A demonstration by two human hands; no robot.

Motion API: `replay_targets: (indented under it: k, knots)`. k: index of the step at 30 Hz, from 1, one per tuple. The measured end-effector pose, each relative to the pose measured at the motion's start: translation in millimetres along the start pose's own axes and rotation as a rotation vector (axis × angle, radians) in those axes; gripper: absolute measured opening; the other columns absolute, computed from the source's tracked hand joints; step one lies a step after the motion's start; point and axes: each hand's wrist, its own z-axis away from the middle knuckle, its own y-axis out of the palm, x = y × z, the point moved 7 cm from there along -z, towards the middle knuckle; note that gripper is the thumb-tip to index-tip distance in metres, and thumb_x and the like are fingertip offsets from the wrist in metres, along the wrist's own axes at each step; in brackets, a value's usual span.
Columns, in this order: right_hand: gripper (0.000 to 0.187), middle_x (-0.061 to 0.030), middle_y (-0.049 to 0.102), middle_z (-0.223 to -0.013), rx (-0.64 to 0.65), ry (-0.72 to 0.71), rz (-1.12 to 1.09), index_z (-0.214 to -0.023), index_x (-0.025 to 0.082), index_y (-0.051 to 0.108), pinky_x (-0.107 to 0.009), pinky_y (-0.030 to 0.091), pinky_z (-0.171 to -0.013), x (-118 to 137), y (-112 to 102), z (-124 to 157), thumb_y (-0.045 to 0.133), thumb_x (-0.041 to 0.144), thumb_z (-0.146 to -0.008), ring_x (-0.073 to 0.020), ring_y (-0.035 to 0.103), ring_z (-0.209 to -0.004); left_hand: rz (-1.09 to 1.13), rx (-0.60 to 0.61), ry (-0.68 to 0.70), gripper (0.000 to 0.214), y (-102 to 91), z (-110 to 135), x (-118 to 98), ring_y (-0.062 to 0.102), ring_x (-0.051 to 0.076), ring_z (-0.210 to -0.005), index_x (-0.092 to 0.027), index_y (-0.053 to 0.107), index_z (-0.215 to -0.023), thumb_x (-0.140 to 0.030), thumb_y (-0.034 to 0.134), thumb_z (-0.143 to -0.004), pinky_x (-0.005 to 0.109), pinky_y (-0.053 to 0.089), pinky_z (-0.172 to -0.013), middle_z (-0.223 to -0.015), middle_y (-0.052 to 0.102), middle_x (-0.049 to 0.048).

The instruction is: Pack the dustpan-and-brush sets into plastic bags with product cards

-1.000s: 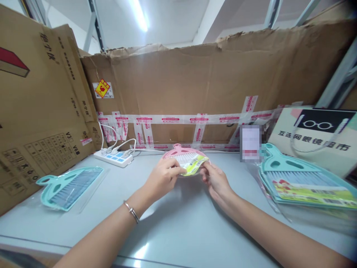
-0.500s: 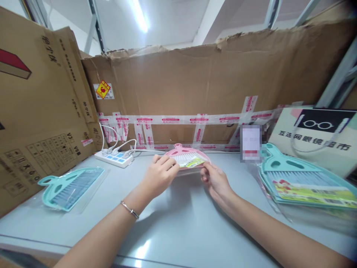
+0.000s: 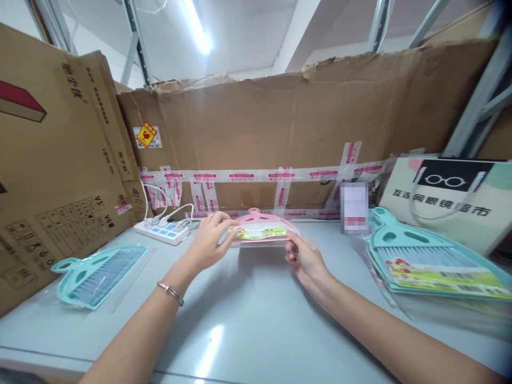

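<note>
A pink dustpan-and-brush set (image 3: 266, 221) in clear wrap is held tilted over the grey table (image 3: 256, 320), with a yellow-green label card across its brush bristles. My right hand (image 3: 306, 258) pinches its right front corner, fingers curled beneath. At the opposite side, my left hand (image 3: 210, 240) rests its fingertips on the set's left edge, fingers stretched and slightly apart. A silver bracelet circles my left wrist. To the left lies a wrapped turquoise dustpan-and-brush set (image 3: 102, 277); no label shows on it. Turquoise sets (image 3: 424, 240) with a label card lie stacked at right.
A white power strip (image 3: 162, 232) with plugged-in cables sits behind my left hand. A large cardboard sheet (image 3: 256, 122) walls off the back, and a cardboard box (image 3: 60, 176) stands left. A paper bag (image 3: 444, 197) with glasses printed on it stands behind the right stack, near a blurred upright card (image 3: 354, 208).
My left hand has slid left along the pink set, its fingers straightening from a curled grip. The label card now lies flatter and further left. My right hand keeps hold.
</note>
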Motion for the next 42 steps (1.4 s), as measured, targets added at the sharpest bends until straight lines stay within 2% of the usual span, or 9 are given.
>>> replay_targets:
  k: [6,8,12,18,22,27,29,33,42]
  knots:
    - [0.025,0.0083,0.045,-0.037,0.082,-0.05,-0.031,-0.06,0.017,0.051,-0.014,0.026,-0.032,7.6,2.5,-4.9,0.073,0.028,-0.053,-0.0022,0.032,-0.033,0.466,0.267,-0.143,0.072,7.4,8.5,27.2,0.056,0.019,-0.097,-0.031,0.015,-0.14,-0.019,0.051,-0.079,0.033,0.045,-0.08,-0.122,0.05,0.0098]
    - [0.029,0.0086,0.044,-0.037,0.12,-0.065,-0.017,-0.06,0.017,0.051,-0.014,0.026,-0.032,8.7,5.0,-4.1,0.075,0.031,-0.051,-0.0022,0.032,-0.033,0.589,0.281,-0.158,0.08,16.6,8.4,22.1,0.054,0.022,-0.105,-0.033,0.019,-0.139,-0.026,0.064,-0.072,0.031,0.047,-0.08,-0.132,0.045,0.0102]
    - [0.036,0.0075,0.046,-0.036,0.196,-0.125,0.064,-0.061,0.017,0.05,-0.016,0.027,-0.034,14.5,11.4,0.0,0.075,0.04,-0.049,-0.0034,0.033,-0.033,0.722,-0.015,-0.24,0.048,24.4,1.7,21.2,0.052,0.024,-0.109,-0.023,0.058,-0.11,-0.032,0.071,-0.065,0.034,0.046,-0.085,-0.12,0.056,0.0094]
    - [0.039,0.0031,0.054,-0.044,0.355,-0.183,0.263,-0.067,0.018,0.051,-0.021,0.037,-0.043,23.4,22.3,2.2,0.07,0.051,-0.057,-0.0082,0.045,-0.04,0.907,-0.314,-0.313,0.022,31.3,5.7,29.6,0.059,0.019,-0.09,-0.019,0.068,-0.087,-0.032,0.069,-0.069,0.031,0.051,-0.075,-0.095,0.063,0.0062]
    - [0.061,-0.0081,0.065,-0.091,0.484,-0.179,0.358,-0.111,0.018,0.045,-0.031,0.048,-0.061,22.0,26.2,-1.8,0.065,0.051,-0.064,-0.0178,0.06,-0.07,1.005,-0.41,-0.377,0.016,33.8,9.8,31.5,0.059,0.015,-0.079,-0.017,0.069,-0.075,-0.032,0.068,-0.07,0.028,0.053,-0.068,-0.084,0.06,0.0032]
    - [0.121,-0.0144,0.028,-0.139,0.627,-0.686,0.723,-0.139,0.028,-0.002,-0.045,0.039,-0.095,29.7,34.2,12.6,0.079,0.04,-0.05,-0.0292,0.038,-0.122,0.942,-0.506,-0.449,0.017,35.5,15.4,33.1,0.058,0.014,-0.077,-0.016,0.064,-0.067,-0.033,0.067,-0.071,0.026,0.049,-0.07,-0.076,0.061,0.0022]
    - [0.115,-0.0115,0.018,-0.142,0.604,-0.802,0.902,-0.14,0.031,0.005,-0.045,0.036,-0.098,22.2,35.6,20.3,0.078,0.038,-0.051,-0.0306,0.031,-0.126,0.939,-0.538,-0.48,0.019,37.3,18.3,32.8,0.058,0.015,-0.078,-0.016,0.06,-0.066,-0.033,0.066,-0.072,0.026,0.048,-0.07,-0.076,0.061,0.0018]
    - [0.083,-0.0082,0.018,-0.139,0.481,-0.752,1.022,-0.137,0.039,0.023,-0.044,0.046,-0.089,6.4,31.7,24.2,0.067,0.033,-0.067,-0.0259,0.053,-0.105,0.963,-0.577,-0.539,0.022,40.1,22.3,30.7,0.056,0.014,-0.074,-0.016,0.055,-0.065,-0.035,0.065,-0.072,0.025,0.047,-0.067,-0.073,0.059,0.0011]
    - [0.026,-0.0074,0.043,-0.122,0.498,-0.745,0.708,-0.093,0.025,0.07,-0.037,0.038,-0.098,21.9,26.9,12.2,0.061,0.04,-0.074,-0.0238,0.04,-0.12,0.87,-0.618,-0.564,0.017,29.8,24.5,33.0,0.054,0.011,-0.071,-0.019,0.055,-0.081,-0.034,0.061,-0.075,0.021,0.044,-0.062,-0.083,0.06,0.0011]
